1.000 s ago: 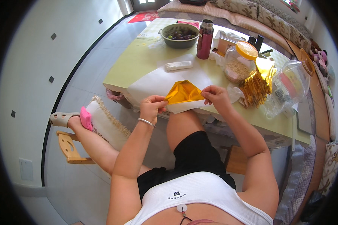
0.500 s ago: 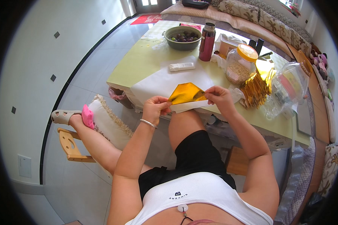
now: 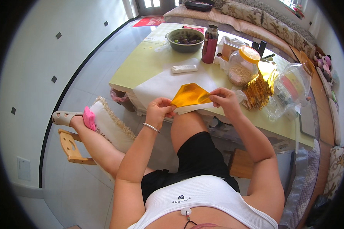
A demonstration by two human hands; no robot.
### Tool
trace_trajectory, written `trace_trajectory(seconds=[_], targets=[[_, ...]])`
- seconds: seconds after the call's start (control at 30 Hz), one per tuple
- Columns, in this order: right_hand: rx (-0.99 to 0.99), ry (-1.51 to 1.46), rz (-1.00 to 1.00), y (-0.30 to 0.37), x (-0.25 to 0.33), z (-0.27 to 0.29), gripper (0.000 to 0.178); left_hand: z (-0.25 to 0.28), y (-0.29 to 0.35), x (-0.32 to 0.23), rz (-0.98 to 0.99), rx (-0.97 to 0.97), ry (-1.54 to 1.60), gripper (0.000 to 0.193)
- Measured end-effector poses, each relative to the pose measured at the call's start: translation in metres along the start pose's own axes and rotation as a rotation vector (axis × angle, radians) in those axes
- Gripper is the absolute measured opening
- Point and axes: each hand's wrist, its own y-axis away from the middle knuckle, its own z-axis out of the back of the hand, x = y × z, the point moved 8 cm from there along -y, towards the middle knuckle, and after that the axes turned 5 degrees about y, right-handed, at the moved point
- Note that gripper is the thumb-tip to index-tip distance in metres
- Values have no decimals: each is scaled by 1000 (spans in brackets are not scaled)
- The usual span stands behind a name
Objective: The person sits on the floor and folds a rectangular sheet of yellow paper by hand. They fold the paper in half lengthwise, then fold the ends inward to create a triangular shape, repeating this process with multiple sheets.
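Note:
Between my two hands is a sheet of shiny gold foil paper, partly folded, with slanted upper corners and a white strip along its lower edge. My left hand pinches its lower left corner between thumb and fingers. At the right corner, my right hand grips it the same way. The foil is held just above my knee, at the near edge of the table. Beyond it, a white sheet lies on the tabletop with a small white packet on it.
A basket of dark round fruit, a maroon flask and a yellow-lidded jar stand on the table. Right of them lie a pile of folded gold foil and a clear plastic bag. My left leg rests on a wooden stool with a cushion.
Both hands keep their pinch on the gold foil, which has barely shifted. Its surface looks slightly smoother, with the dark reflections faded. The view has tilted a little.

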Motion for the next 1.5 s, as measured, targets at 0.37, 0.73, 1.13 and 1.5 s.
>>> trace_trajectory(seconds=[0.37,0.73,1.13,1.5], targets=[[12,-71,-39,13,-1,-8,8,6,19,-7,94,-18,305,11],[44,-78,-13,27,13,-17,8,9,43,-20,-69,-71,163,16],[49,-88,-9,42,33,-22,10,-2,66,-43,-273,-58,-72,5],[3,-11,191,49,48,-10,6,-26,68,-25,-207,110,-226,11]])
